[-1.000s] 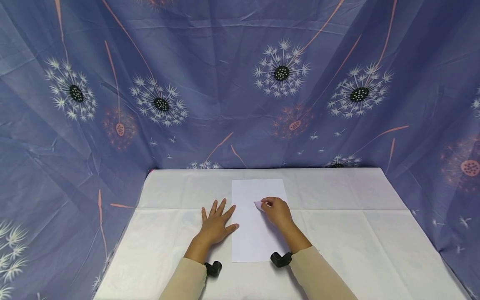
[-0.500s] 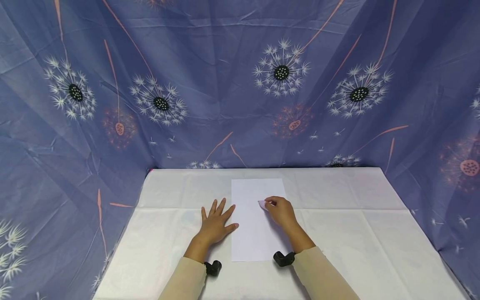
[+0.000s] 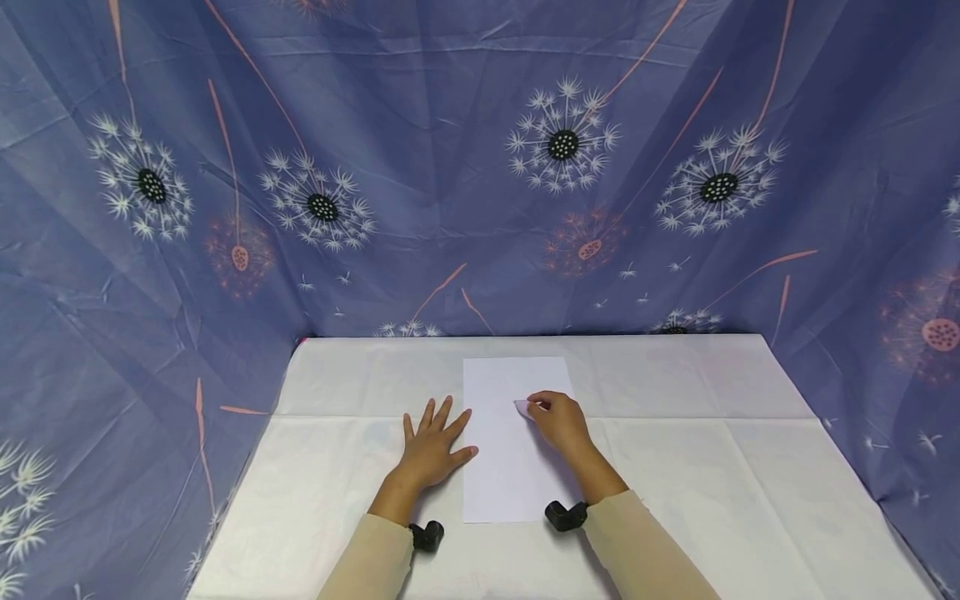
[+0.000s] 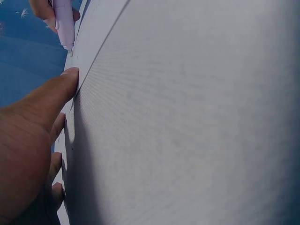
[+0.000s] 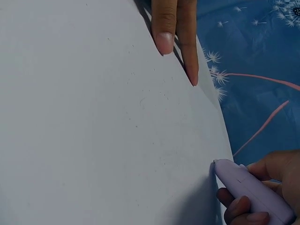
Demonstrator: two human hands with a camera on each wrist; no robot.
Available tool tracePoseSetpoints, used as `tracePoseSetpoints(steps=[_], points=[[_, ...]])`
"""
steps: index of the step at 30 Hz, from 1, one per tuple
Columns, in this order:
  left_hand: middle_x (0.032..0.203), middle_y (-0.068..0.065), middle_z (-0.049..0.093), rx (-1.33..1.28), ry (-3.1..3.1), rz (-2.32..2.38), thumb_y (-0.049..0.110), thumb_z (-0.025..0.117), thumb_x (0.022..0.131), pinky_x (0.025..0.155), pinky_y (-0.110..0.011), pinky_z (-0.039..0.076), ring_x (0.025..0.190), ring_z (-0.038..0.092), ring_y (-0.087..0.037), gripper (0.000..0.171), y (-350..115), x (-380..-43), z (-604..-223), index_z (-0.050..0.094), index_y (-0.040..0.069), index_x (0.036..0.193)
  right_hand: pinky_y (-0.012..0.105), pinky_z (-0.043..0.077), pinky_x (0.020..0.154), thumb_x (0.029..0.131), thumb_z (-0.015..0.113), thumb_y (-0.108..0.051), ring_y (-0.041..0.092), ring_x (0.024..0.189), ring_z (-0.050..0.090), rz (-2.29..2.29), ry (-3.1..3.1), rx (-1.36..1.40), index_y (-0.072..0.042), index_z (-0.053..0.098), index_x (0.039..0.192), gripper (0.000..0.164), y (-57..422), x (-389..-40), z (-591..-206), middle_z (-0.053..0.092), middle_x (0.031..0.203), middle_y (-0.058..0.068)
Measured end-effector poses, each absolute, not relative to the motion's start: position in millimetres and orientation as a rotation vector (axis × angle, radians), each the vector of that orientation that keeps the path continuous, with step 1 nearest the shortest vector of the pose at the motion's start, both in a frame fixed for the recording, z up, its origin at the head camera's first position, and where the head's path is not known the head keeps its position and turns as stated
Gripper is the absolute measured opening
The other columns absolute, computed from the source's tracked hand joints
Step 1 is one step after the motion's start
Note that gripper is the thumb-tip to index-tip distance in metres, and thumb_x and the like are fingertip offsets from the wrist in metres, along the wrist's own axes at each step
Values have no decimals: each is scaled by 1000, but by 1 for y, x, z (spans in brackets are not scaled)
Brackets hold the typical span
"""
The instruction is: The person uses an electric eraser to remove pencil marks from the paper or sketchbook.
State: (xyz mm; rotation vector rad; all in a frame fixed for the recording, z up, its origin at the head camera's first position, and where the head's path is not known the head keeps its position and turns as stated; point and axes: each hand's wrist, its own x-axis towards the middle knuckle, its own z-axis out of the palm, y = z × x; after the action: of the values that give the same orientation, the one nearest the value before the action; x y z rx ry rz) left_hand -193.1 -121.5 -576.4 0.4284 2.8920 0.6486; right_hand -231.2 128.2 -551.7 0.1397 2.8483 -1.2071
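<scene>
A white sheet of paper [image 3: 495, 483] lies on the table. My left hand [image 3: 429, 454] rests flat with spread fingers at its left edge, thumb and index fingertip on the paper. My right hand [image 3: 561, 421] grips a thick lavender pen-shaped tool [image 3: 522, 407] over the upper part of the sheet. In the right wrist view the tool [image 5: 251, 190] has a tapered front, and a raised button sits by the fingers. Its small narrow tip is right at the paper, also in the left wrist view. Tiny dark specks dot the sheet [image 5: 93, 117] in the right wrist view.
A white cloth [image 3: 697, 492] with fold creases covers the table. Behind it and at both sides hangs a blue curtain [image 3: 450, 167] printed with dandelions. Black camera mounts [image 3: 427, 537] sit at both wrists, beside the beige sleeves [image 3: 645, 550].
My right hand has shifted slightly to the right with the lavender tool, then a touch back left. The left hand and the sheet have stayed in place.
</scene>
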Motion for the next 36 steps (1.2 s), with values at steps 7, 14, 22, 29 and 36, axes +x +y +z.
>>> tracePoseSetpoints(steps=[7,14,22,29,36], points=[[171,-11,17,431,2893,637,58,58,96,117,-77,-1,158,7,-41,70,-122,-194,-576,41,29,156,46,52,89,94,65,-23,27,100,67,-1200,2845,131,-12,78,110,23,128,-232,-551,76,107,10],[171,-11,17,430,2891,641,58,57,96,117,-77,0,158,7,-41,69,-121,-193,-573,41,28,156,45,52,90,94,66,-23,27,100,68,-1204,2851,108,-12,78,110,23,126,-233,-551,76,106,9],[170,-12,18,434,2891,640,58,57,96,117,-77,1,158,8,-42,68,-121,-193,-573,42,27,156,48,52,92,94,66,-24,30,104,68,-1187,2848,116,-12,78,111,24,127,-233,-549,76,111,12],[170,-12,18,433,2891,636,58,58,96,117,-78,0,158,8,-42,69,-121,-192,-574,42,27,156,49,52,94,95,66,-25,31,107,69,-1164,2840,98,-13,78,112,24,126,-234,-549,76,112,13],[170,-13,19,431,2894,643,57,59,96,116,-78,1,158,9,-42,69,-121,-192,-573,43,26,155,48,53,93,95,66,-25,31,106,69,-1154,2847,91,-12,78,112,24,127,-235,-549,76,112,13]])
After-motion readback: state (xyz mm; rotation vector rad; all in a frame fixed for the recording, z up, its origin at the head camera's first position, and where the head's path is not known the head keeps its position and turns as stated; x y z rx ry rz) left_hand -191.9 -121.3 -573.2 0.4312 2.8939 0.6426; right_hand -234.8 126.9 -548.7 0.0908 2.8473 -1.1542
